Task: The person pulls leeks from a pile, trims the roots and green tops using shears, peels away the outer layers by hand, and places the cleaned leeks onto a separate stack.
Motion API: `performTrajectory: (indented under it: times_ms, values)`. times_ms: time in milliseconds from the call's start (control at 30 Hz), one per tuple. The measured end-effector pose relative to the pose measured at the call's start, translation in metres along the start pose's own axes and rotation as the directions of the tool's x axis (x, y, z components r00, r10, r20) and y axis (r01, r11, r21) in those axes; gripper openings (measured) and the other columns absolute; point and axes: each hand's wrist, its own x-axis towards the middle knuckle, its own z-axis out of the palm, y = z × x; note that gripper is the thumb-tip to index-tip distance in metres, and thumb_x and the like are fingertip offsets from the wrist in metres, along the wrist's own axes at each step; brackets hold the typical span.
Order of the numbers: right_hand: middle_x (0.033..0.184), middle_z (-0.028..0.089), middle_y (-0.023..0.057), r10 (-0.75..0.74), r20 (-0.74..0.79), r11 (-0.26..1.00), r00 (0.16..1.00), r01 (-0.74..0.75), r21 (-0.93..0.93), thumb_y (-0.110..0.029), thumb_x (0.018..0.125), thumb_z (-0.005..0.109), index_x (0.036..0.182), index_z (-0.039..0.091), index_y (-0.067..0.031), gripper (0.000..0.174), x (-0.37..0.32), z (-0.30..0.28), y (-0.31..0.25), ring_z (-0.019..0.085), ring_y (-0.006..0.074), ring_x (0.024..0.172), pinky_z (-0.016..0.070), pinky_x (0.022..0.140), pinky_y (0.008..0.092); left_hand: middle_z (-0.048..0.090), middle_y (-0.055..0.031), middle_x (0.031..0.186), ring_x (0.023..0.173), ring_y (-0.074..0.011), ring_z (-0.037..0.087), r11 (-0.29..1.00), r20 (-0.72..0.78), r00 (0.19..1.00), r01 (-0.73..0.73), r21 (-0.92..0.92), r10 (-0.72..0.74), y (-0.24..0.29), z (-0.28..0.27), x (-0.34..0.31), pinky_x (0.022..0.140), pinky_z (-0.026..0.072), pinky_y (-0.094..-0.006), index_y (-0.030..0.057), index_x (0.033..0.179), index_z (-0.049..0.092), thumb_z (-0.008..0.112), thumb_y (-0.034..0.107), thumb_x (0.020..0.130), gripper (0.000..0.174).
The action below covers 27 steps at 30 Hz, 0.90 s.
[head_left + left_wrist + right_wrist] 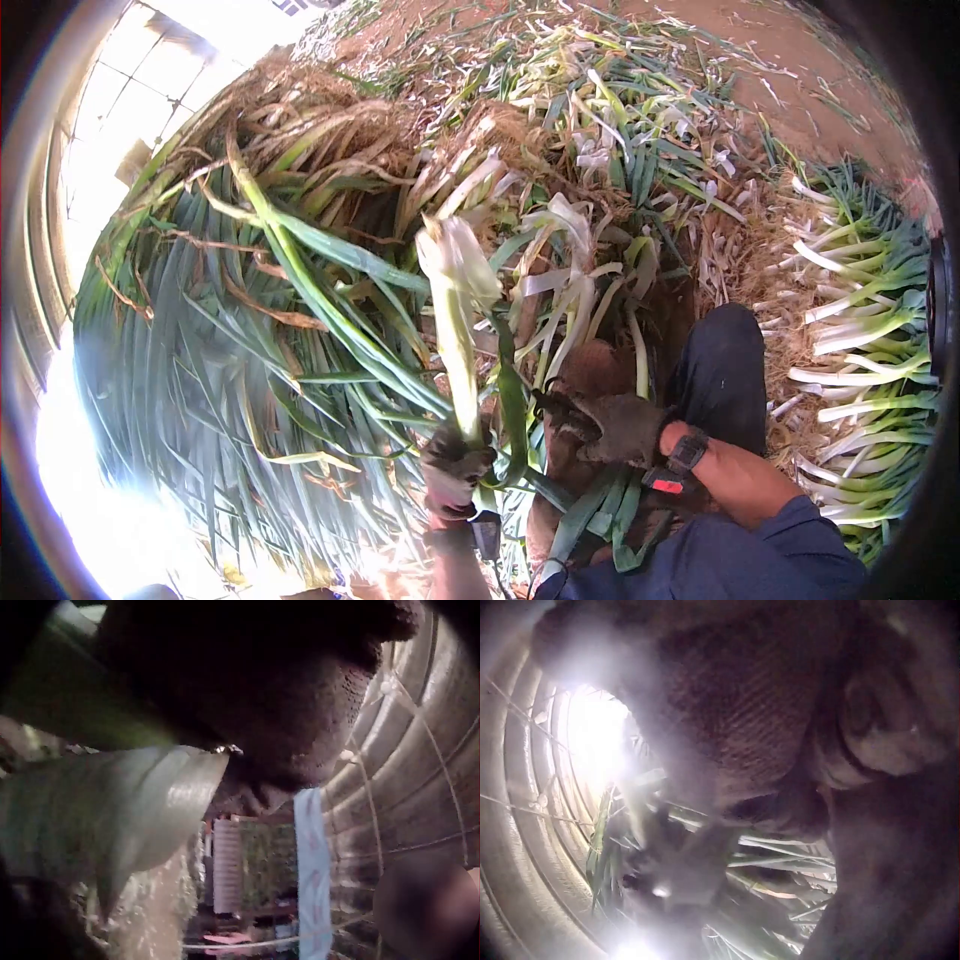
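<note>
In the head view my gloved left hand [457, 470] grips a leek [456, 330] low on its stalk. The pale root end points up, and loose whitish outer layers peel away near its top. Green leaves hang beside that hand. The left wrist view shows a broad leek leaf [112, 810] close beside the dark glove [247, 697]. My gloved right hand [622, 428] is over my lap, its fingers pointing left and no leek visible in it. Below it, cut green leaf pieces [600, 520] lie across my lap. Glove fabric [735, 712] fills much of the right wrist view.
A large heap of untrimmed leeks [220, 350] stands at the left, with brown roots uppermost. Peeled leeks [860, 340] lie in a row at the right. Stripped leaves [620, 110] cover the ground ahead. A curved ribbed wall [40, 220] borders the left side.
</note>
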Motion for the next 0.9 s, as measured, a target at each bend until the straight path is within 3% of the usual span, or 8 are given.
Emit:
performTrajectory:
  times_ms: [167,200,333,400,633,667,767,900]
  values:
    - [0.108,0.067,0.0242,-0.041,-0.013,0.999,0.999,0.041,0.034,-0.041,0.079,0.072,0.156,0.022,-0.012,0.097,-0.004,-0.009,-0.003,0.066,0.0414,0.1,0.0512,0.087,0.0479,0.067,-0.0062,0.096,0.079,-0.0139,0.062,0.912,0.059,0.918,-0.397,0.106,0.392,0.146,0.053,0.089,0.068,0.0507,-0.0279,-0.0025,0.117,0.064,0.061,0.0,0.076,0.041]
    - [0.107,0.067,0.0241,-0.054,-0.01,0.998,0.998,0.054,0.043,-0.041,0.079,0.072,0.156,0.022,-0.0122,0.097,-0.003,-0.008,-0.002,0.066,0.0416,0.099,0.0513,0.087,0.0481,0.068,-0.0076,0.101,0.082,-0.0139,0.063,0.772,0.119,0.798,-0.602,0.204,0.591,0.187,0.079,0.117,0.069,0.0496,-0.0284,-0.0018,0.119,0.061,0.059,0.029,0.093,0.041]
    - [0.103,0.068,0.0235,-0.133,-0.194,0.99,0.972,0.122,-0.067,-0.041,0.078,0.072,0.155,0.025,-0.0115,0.094,-0.003,-0.014,-0.008,0.067,0.0419,0.095,0.0522,0.084,0.0479,0.055,-0.0213,0.141,0.128,-0.0279,0.053,0.747,0.32,0.725,-0.661,0.072,0.61,0.303,0.137,0.26,0.106,0.0407,-0.0342,-0.0044,0.146,0.04,0.06,0.023,0.097,0.059]
    - [0.102,0.068,0.0232,-0.103,-0.178,0.992,0.979,0.087,-0.094,-0.041,0.08,0.07,0.153,0.029,-0.009,0.09,0.002,-0.016,-0.007,0.067,0.0419,0.092,0.0527,0.081,0.0484,0.057,-0.0215,0.139,0.126,-0.0307,0.056,0.784,-0.004,0.843,-0.498,0.371,0.537,0.308,0.17,0.259,0.111,0.0401,-0.0355,-0.0046,0.145,0.042,0.069,0.03,0.092,0.069]
    - [0.115,0.064,0.0269,0.003,-0.18,0.999,0.984,-0.009,-0.032,-0.039,0.089,0.061,0.15,0.03,0.0006,0.079,0.006,-0.018,-0.013,0.065,0.0418,0.1,0.0509,0.086,0.0508,0.059,-0.025,0.131,0.123,-0.0383,0.056,0.497,0.157,0.842,-0.443,0.746,0.515,0.109,0.079,0.183,0.105,0.0434,-0.0435,-0.0002,0.137,0.053,0.08,0.017,0.08,0.066]
    - [0.118,0.062,0.0269,-0.156,-0.356,0.982,0.922,0.107,-0.153,-0.039,0.089,0.061,0.15,0.03,0.0009,0.079,0.015,0.001,-0.004,0.064,0.0413,0.103,0.0505,0.088,0.0504,0.058,-0.0254,0.13,0.119,-0.0398,0.057,0.636,0.034,0.885,-0.36,0.683,0.464,0.084,0.057,0.16,0.104,0.0436,-0.046,-0.0001,0.135,0.055,0.079,0.02,0.079,0.064]
    - [0.134,0.053,0.0258,-0.414,-0.525,0.883,0.744,0.187,-0.431,-0.035,0.085,0.066,0.148,0.034,0.0012,0.08,0.022,0.032,0.001,0.058,0.0389,0.117,0.0466,0.097,0.0469,0.058,-0.0245,0.13,0.119,-0.0421,0.054,0.347,-0.125,0.835,-0.083,0.934,0.536,0.022,-0.026,0.115,0.103,0.0433,-0.0484,0.0004,0.133,0.055,0.08,0.023,0.077,0.065]
    - [0.126,0.058,0.0251,-0.156,-0.382,0.958,0.911,0.234,0.168,-0.031,0.084,0.066,0.144,0.04,-0.0029,0.071,0.021,-0.001,-0.03,0.06,0.0382,0.114,0.0471,0.095,0.0457,0.057,-0.0221,0.126,0.117,-0.041,0.054,0.197,-0.21,0.767,0.111,0.974,0.606,0.016,-0.053,0.078,0.1,0.0434,-0.0503,0.0035,0.131,0.054,0.082,0.031,0.074,0.069]
